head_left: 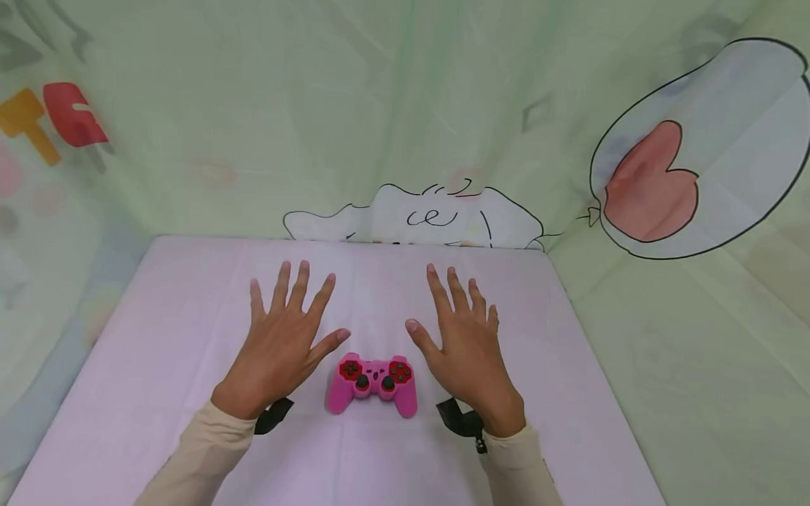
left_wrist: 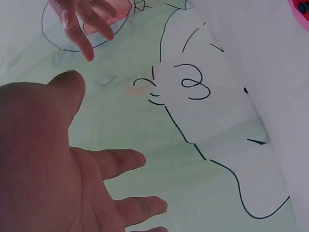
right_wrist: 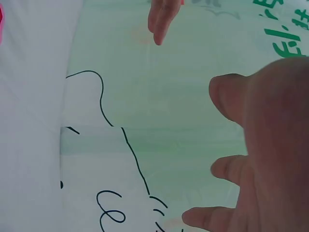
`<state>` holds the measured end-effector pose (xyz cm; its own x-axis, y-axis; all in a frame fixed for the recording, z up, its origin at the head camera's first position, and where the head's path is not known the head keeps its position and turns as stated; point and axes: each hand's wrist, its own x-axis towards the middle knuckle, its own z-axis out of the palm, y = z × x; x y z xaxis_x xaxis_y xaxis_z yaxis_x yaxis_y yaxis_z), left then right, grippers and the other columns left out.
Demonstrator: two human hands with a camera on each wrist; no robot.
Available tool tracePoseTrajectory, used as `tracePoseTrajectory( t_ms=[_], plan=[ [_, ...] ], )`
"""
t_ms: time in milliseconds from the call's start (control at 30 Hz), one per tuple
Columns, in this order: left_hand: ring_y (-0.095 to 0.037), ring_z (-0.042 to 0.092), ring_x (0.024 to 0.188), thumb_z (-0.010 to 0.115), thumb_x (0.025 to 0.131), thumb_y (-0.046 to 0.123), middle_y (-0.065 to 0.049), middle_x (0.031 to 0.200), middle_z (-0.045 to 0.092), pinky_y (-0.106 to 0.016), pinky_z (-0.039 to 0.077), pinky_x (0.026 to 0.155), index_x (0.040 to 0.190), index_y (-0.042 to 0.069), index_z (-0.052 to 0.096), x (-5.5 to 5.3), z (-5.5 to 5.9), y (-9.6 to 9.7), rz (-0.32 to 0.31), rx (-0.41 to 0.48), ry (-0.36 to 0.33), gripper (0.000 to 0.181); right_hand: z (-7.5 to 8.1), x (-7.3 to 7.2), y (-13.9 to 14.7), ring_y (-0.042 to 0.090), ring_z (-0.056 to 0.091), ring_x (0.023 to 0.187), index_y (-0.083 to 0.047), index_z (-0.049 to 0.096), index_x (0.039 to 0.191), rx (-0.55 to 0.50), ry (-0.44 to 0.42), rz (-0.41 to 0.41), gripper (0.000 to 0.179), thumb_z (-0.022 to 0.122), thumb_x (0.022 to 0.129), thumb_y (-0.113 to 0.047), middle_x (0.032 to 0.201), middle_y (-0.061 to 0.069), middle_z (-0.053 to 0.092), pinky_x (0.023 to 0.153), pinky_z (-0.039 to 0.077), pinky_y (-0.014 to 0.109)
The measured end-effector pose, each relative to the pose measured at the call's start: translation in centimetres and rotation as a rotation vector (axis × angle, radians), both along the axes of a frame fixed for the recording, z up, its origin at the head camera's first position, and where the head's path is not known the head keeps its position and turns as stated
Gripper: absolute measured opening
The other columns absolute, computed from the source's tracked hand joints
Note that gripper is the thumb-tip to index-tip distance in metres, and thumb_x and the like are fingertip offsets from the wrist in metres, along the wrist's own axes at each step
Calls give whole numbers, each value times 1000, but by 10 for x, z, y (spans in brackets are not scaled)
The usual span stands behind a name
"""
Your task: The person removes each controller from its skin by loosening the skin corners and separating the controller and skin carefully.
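Observation:
A pink game controller (head_left: pixel 376 383) with red button pads and two black thumbsticks lies face up on the table, between the wrists in the head view. To its left, my left hand (head_left: pixel 278 348) is spread with straight fingers, palm down and holding nothing. On the other side my right hand (head_left: pixel 468 355) is spread the same way, its thumb pointing toward the controller. In the left wrist view, the left hand (left_wrist: pixel 43 154) shows extended fingers; the right wrist view shows the right hand (right_wrist: pixel 270 150) likewise. Only a corner of the controller (left_wrist: pixel 303 12) appears in the left wrist view.
The table (head_left: pixel 183 302) has a pale cloth cover and ends at a green printed curtain (head_left: pixel 285 105) behind. A white balloon drawing with a red heart (head_left: pixel 658 186) is on the right curtain. Black wrist straps (head_left: pixel 462 419) show below the hands.

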<state>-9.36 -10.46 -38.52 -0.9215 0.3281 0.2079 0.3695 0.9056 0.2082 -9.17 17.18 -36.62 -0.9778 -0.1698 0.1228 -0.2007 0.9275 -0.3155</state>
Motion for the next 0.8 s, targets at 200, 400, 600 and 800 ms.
tracePoseTrajectory(
  t_ms=[200,400,600,800],
  plan=[
    [-51,17,162,55,103,65,-27,173,24,-79,13,123,168,17,33,-3,-14,1,-4,21,11,84,-9,0,-1,52,21,160,-32,11,172,-21,47,-3,91,60,101,-59,177,16,23,117,23,82],
    [-49,20,161,58,102,63,-27,173,27,-74,16,124,166,16,37,-3,-28,1,-9,45,28,83,-18,2,-1,49,27,158,-34,11,172,-47,55,-25,93,64,99,-59,176,14,27,114,29,81],
    [-47,24,160,57,102,62,-26,171,32,-71,22,123,165,16,40,-2,-39,1,-12,63,55,80,-31,3,1,46,35,153,-34,16,171,-92,85,-21,93,68,98,-57,172,14,34,109,36,79],
    [-46,30,157,56,102,65,-25,168,38,-69,26,121,163,16,43,-2,-51,1,-9,94,82,79,-45,3,1,42,39,151,-37,19,170,-138,95,-22,93,73,96,-53,170,13,39,108,38,74]
  ],
)
